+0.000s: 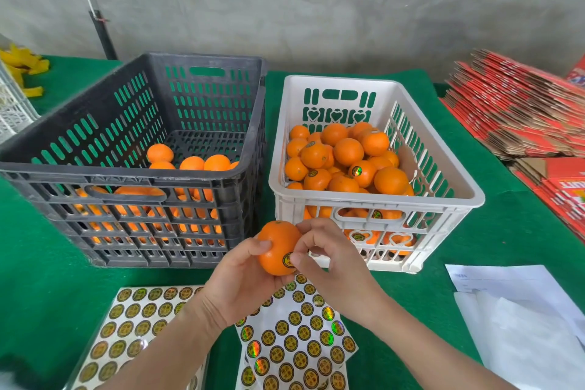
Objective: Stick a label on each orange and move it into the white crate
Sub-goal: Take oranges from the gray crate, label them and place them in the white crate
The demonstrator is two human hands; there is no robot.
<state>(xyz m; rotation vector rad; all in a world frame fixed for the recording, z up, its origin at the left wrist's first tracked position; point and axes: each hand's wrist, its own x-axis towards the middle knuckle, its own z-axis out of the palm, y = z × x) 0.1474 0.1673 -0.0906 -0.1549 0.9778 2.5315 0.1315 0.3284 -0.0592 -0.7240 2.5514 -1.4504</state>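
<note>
My left hand (243,282) grips an orange (278,247) in front of the two crates, thumb on its front. On the fruit's lower right side sits a round gold label (288,260), and the thumb of my right hand (329,260) presses on it while the other fingers curl beside the orange. The white crate (376,199) at centre right is well filled with oranges, some showing labels. The dark grey crate (133,180) on the left holds a low layer of unlabelled oranges (190,163).
Sheets of round gold labels (297,339) lie on the green table cover (47,279) under my arms, with another sheet (133,320) at lower left. White papers (519,320) lie at the right. Stacked red flat cartons (519,111) fill the far right.
</note>
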